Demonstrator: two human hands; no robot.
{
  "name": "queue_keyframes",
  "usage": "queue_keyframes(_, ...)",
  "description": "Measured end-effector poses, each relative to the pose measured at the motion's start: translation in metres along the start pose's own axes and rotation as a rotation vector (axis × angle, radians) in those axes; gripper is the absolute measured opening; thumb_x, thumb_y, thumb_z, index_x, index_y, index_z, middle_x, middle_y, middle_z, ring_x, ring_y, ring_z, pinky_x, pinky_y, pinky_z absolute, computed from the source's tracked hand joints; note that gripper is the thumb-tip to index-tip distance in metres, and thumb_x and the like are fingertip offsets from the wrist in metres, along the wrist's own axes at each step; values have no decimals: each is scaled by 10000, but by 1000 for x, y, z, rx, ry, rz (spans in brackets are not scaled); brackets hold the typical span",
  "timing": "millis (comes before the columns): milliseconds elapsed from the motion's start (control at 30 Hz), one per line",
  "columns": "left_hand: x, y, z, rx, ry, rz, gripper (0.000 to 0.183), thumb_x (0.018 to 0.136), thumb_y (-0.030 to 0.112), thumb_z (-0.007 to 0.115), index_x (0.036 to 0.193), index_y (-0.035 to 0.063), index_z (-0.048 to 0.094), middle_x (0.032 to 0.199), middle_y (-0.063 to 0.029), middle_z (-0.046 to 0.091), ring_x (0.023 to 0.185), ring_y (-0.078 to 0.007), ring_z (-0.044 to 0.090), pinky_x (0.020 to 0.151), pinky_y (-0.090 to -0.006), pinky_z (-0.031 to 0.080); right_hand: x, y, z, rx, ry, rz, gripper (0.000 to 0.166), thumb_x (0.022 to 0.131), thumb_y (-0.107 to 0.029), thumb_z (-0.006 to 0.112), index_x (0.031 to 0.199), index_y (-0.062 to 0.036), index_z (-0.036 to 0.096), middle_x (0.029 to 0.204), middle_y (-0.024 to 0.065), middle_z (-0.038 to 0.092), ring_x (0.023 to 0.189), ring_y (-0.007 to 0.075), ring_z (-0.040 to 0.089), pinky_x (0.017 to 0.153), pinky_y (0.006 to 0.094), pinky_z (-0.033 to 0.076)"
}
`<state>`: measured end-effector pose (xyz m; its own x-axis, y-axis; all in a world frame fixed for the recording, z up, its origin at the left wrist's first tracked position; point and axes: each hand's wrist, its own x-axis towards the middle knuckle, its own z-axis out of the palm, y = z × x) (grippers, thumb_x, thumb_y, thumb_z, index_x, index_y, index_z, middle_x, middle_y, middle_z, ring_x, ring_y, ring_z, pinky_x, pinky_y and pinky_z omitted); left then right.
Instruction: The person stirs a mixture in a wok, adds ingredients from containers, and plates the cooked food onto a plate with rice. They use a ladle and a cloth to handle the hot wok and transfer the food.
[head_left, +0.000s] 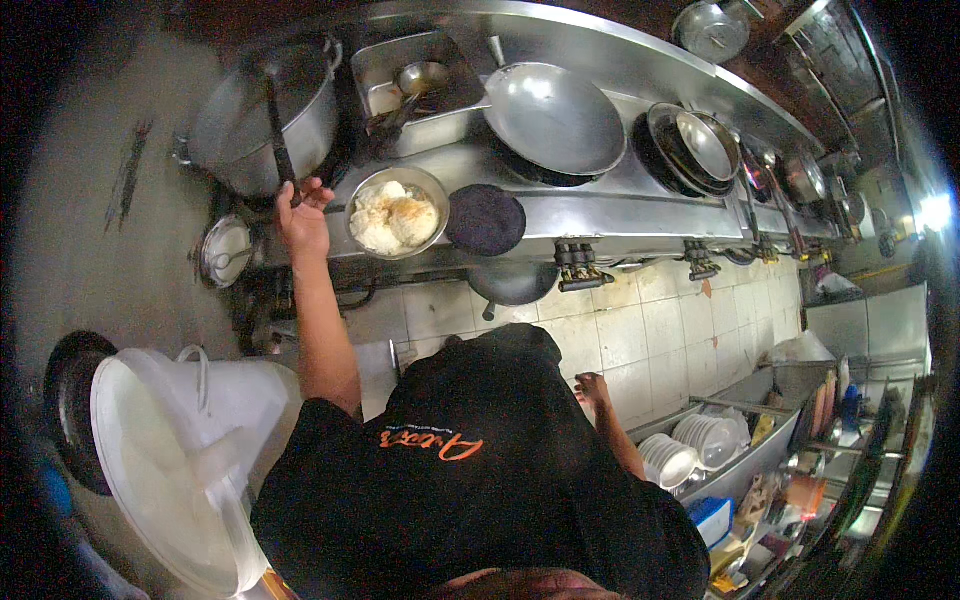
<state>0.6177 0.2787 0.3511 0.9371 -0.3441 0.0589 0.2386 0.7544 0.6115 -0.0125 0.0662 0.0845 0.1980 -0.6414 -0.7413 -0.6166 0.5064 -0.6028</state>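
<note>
My left hand (306, 225) is closed around the end of a dark long-handled utensil (279, 142). The utensil slants up across a large metal stockpot (304, 127); its far end is hard to make out. Just right of that hand, a metal bowl (444, 217) holds white mounds that look like cooked rice (394, 217), with brown powder on top. Beside the bowl is a round blackened disc (486, 220). My right hand (592, 390) hangs near my side above the tiled floor, its fingers loosely apart and nothing visible in it.
A wok (559, 120) sits on the steel range (645, 217), beside a rectangular metal pan (442, 139). Stacked pans (705, 146) are farther right. Burner knobs (581, 262) stick out in front. A big white tub (172, 480) stands at left; stacked plates (667, 461) are at right.
</note>
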Motion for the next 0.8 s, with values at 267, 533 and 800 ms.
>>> queue_keyframes(267,0,4,-5,19,-24,-5,292,849,275,558,1007,30,531,911,-136,630,731,-250,603,695,-375,507,-14,-31,11,-75,3,15,201,812,-199,567,940,-56,624,687,75,608,497,181,566,414,306,461)
queue_keyframes(533,2,15,-5,11,-16,-2,272,850,256,543,1003,31,530,938,-139,626,721,-250,607,688,-380,509,4,-26,2,74,-61,22,236,829,-250,561,934,-50,629,663,67,589,484,166,558,380,301,453)
queue_keyframes(800,2,13,-4,-191,-55,-143,262,801,175,559,1005,12,545,976,-158,618,756,-271,574,764,-412,470,18,-9,-6,125,-89,87,212,830,-275,588,924,-88,627,681,67,595,465,165,542,409,299,454)
